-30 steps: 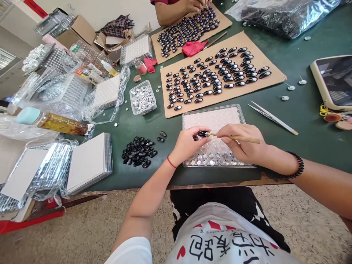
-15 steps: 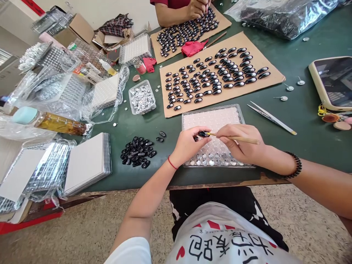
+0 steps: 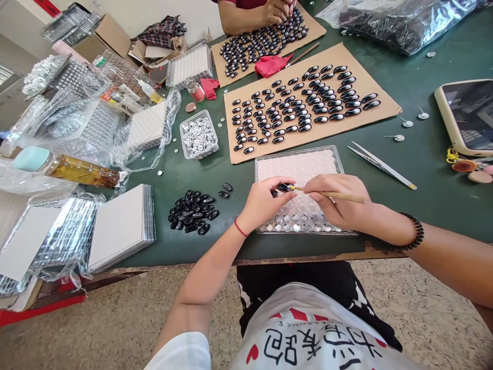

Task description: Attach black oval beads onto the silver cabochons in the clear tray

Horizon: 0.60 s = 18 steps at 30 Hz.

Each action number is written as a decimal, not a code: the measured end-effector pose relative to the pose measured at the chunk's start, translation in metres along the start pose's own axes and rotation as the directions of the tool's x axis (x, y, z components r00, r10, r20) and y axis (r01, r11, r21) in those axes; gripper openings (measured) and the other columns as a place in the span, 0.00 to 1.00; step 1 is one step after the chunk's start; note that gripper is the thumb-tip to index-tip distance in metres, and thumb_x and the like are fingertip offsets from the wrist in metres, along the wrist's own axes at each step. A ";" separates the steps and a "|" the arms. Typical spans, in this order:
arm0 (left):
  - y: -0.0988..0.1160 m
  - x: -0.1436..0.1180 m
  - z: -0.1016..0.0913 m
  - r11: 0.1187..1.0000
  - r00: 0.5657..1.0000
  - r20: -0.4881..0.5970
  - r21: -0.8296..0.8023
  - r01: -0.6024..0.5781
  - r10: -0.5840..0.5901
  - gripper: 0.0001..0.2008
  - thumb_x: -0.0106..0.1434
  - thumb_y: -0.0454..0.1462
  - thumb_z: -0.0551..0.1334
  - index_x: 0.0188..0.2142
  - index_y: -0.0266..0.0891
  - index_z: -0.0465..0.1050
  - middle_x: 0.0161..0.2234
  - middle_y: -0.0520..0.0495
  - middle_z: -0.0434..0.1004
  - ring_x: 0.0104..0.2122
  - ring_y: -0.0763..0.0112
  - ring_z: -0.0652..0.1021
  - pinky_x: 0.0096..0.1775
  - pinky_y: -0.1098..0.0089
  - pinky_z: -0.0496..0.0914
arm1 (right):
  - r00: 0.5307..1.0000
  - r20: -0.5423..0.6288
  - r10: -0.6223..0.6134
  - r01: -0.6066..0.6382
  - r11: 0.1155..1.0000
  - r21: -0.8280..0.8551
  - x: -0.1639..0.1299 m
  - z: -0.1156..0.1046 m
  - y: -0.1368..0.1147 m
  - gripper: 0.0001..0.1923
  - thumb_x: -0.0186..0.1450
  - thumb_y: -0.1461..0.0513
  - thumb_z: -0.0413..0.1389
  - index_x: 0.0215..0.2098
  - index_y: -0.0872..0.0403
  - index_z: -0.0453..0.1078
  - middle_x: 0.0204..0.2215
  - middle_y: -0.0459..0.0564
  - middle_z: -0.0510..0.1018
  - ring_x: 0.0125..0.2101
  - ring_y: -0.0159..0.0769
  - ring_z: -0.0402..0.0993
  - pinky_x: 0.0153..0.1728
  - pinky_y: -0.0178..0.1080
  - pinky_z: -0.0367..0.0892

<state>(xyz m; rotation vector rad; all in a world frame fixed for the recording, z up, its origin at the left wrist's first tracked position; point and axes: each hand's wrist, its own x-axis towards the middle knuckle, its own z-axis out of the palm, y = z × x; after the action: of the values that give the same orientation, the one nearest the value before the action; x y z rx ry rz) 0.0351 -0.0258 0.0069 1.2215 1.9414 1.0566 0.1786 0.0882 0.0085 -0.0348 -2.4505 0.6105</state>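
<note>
Above a clear plastic tray (image 3: 300, 163) with a pale sheet, my left hand (image 3: 261, 203) pinches a small glossy black shoe-shaped piece (image 3: 284, 187) between thumb and fingers. Another black bit shows beneath those fingers, partly hidden. My right hand (image 3: 337, 198) is closed around a thin wooden stick (image 3: 344, 196), whose yellowish tip touches the black piece. Round silvery discs (image 3: 296, 227) line the tray's near rows. Left of my left hand lies a heap of similar black pieces (image 3: 192, 211). Behind the tray, a cardboard sheet (image 3: 246, 91) bears rows of black pieces with silvery tops.
A tub of silvery discs (image 3: 199, 134) stands behind the heap. Tweezers (image 3: 383, 165), loose pins and a phone (image 3: 468, 115) lie at right. Stacked cards (image 3: 119, 226), a bottle (image 3: 82, 171) and plastic packs crowd the left. A co-worker's hand (image 3: 277, 11) works over another cardboard sheet.
The view has shifted very slightly. Both my hands keep nearly the same place and grip, with the stick's tip still at the black piece.
</note>
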 end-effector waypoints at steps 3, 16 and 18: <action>0.002 -0.001 0.000 1.000 1.000 -0.006 0.020 -0.015 0.015 0.13 0.53 0.40 0.61 0.39 0.40 0.73 0.34 0.49 0.76 0.24 0.77 0.69 0.29 0.74 0.64 | 1.000 0.003 -0.008 0.008 1.000 0.001 0.000 0.000 0.000 0.09 0.64 0.63 0.42 0.34 0.54 0.63 0.25 0.49 0.74 0.24 0.32 0.69 0.24 0.35 0.60; 0.006 -0.003 0.006 0.999 0.997 -0.073 -0.028 -0.041 0.039 0.09 0.55 0.38 0.59 0.35 0.37 0.74 0.32 0.48 0.76 0.23 0.77 0.70 0.27 0.74 0.64 | 0.992 0.004 -0.129 0.129 0.992 0.011 -0.005 0.005 -0.001 0.06 0.64 0.62 0.45 0.33 0.53 0.62 0.28 0.49 0.74 0.22 0.30 0.66 0.23 0.36 0.59; 0.007 -0.004 0.006 0.994 0.998 -0.050 -0.107 -0.038 0.033 0.09 0.55 0.38 0.60 0.34 0.36 0.73 0.30 0.47 0.76 0.25 0.76 0.72 0.27 0.74 0.64 | 0.998 -0.017 0.066 -0.061 0.974 0.216 0.001 0.002 0.000 0.09 0.65 0.59 0.42 0.32 0.53 0.61 0.26 0.48 0.73 0.20 0.29 0.66 0.22 0.35 0.59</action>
<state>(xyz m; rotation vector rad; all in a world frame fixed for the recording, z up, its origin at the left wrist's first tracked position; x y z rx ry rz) 0.0448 -0.0256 0.0098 1.1855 1.8789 1.2032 0.1771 0.0875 0.0074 -0.0333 -2.3537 0.8961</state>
